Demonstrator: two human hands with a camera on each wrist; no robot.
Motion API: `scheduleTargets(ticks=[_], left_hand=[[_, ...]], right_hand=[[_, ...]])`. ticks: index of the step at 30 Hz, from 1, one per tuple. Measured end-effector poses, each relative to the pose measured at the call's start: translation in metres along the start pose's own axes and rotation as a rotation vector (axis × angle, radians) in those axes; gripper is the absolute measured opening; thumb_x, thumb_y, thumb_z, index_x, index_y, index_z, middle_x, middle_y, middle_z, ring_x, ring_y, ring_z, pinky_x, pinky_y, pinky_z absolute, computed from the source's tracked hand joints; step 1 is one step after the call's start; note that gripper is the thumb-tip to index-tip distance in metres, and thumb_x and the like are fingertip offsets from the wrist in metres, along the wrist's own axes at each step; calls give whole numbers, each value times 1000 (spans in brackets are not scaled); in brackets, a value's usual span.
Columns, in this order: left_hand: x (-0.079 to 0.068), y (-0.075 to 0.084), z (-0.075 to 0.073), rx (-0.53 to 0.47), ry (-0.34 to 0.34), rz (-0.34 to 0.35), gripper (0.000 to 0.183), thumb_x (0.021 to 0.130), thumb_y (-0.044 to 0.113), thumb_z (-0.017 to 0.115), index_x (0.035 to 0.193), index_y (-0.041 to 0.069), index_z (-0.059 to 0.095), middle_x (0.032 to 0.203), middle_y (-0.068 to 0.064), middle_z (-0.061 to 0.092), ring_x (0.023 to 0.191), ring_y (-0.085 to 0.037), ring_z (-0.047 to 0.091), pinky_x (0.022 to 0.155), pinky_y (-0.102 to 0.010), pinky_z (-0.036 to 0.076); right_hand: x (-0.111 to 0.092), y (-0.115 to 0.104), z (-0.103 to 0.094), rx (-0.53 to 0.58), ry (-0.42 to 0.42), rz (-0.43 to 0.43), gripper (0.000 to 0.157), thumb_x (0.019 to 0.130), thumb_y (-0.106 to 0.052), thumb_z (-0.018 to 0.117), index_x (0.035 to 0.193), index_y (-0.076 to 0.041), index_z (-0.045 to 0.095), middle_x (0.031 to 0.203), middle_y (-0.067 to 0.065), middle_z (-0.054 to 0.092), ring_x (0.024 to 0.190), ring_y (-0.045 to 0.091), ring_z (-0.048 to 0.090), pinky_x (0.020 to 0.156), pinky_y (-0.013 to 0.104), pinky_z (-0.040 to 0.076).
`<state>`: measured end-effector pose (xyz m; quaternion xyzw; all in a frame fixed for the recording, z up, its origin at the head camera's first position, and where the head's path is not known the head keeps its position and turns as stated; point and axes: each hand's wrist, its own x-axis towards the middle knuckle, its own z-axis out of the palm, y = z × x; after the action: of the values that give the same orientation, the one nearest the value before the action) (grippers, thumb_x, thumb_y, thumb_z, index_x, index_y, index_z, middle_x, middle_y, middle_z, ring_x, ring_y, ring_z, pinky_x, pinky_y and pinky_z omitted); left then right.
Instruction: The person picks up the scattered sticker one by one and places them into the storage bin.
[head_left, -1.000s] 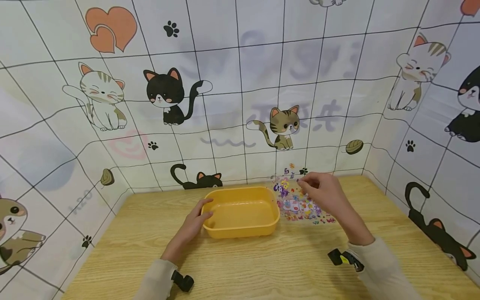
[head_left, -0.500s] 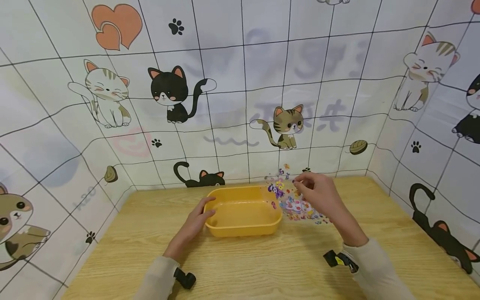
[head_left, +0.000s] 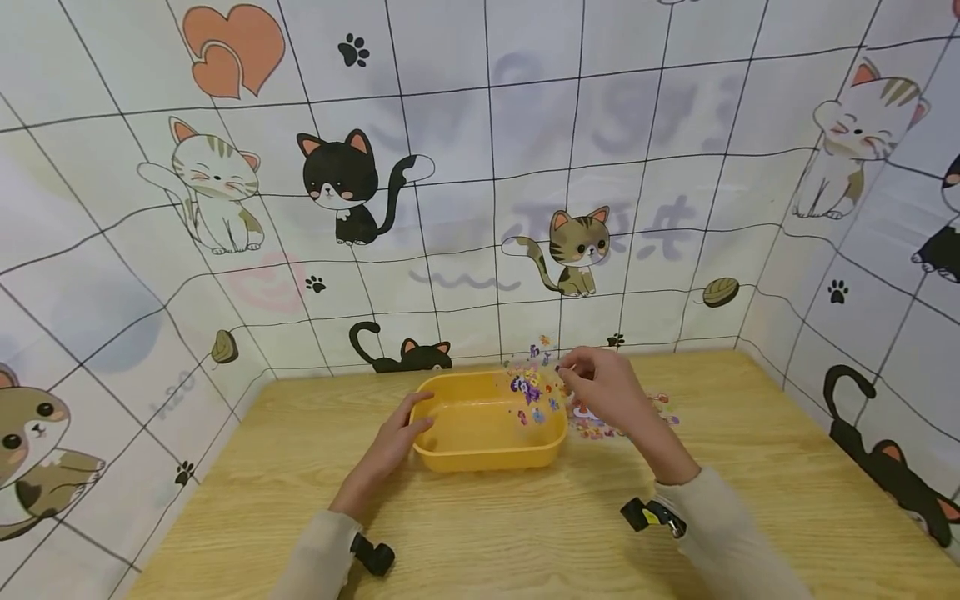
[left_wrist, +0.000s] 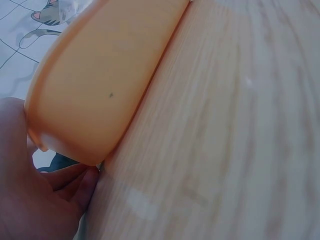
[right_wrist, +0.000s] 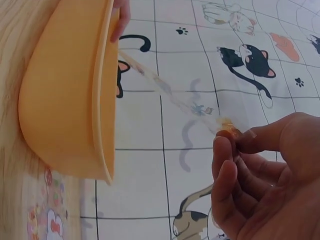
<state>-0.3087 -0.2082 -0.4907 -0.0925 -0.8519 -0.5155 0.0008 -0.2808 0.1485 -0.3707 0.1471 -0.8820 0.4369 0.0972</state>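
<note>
A yellow plastic basin (head_left: 487,461) stands on the wooden table. My left hand (head_left: 393,435) grips its left end, thumb over the rim and the other fingers low against the outside in the left wrist view (left_wrist: 45,195). Between thumb and forefinger, my right hand (head_left: 609,390) pinches the edge of a clear sticker sheet (head_left: 528,388) with small colourful figures. The sheet overlaps the basin's right part in the head view. Seen almost edge-on, the see-through sheet (right_wrist: 200,109) stretches from the fingertips toward the basin in the right wrist view.
More colourful sticker sheets (head_left: 596,430) lie on the table just right of the basin, partly behind the right forearm. A white cloth wall (head_left: 457,208) with cartoon cats and a grid pattern rises behind and along both sides. Each wrist wears a small black camera (head_left: 372,556).
My right hand has moved left, bringing the sticker sheet from above the other sheets to over the basin's right part. My left hand keeps its grip on the basin.
</note>
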Motion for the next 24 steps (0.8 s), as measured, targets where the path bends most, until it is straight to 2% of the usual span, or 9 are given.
scheduleTargets(ticks=[7,12,15,19,24], left_hand=[[1,2,0,1,8,17,47,104,27,56,150,23,49,165,-8,40,157,-31,30,128,-55,24],[-1,0,1,3,11,-1,48,104,28,57,151,22,49,165,-9,40,156,-32,31,127,-55,26],[0,0,0,2,12,-2,48,104,29,57,151,22,49,165,-11,39,156,-33,31,126,-56,27],[0,0,0,-3,14,-3,48,104,29,57,150,23,49,165,-11,39,156,-33,32,126,-56,27],[-1,0,-1,-2,11,-6,48,103,29,57,150,24,50,165,-10,39,156,-32,32,126,-56,27]], right_hand=[[6,-6,19,46,-65,57,18,102,-14,62,112,-1,70,80,10,73,65,27,71,58,36,60],[10,-7,30,65,-119,89,17,101,-12,62,112,0,70,81,11,73,65,28,71,56,36,58],[14,-9,36,43,-139,104,18,101,-13,63,114,-2,69,81,8,74,64,26,70,53,31,52],[18,-13,40,18,-178,117,20,101,-14,61,117,-3,67,81,7,74,66,25,71,51,30,48],[23,-12,43,2,-257,147,18,100,-11,59,115,-3,66,82,6,75,71,29,72,55,34,53]])
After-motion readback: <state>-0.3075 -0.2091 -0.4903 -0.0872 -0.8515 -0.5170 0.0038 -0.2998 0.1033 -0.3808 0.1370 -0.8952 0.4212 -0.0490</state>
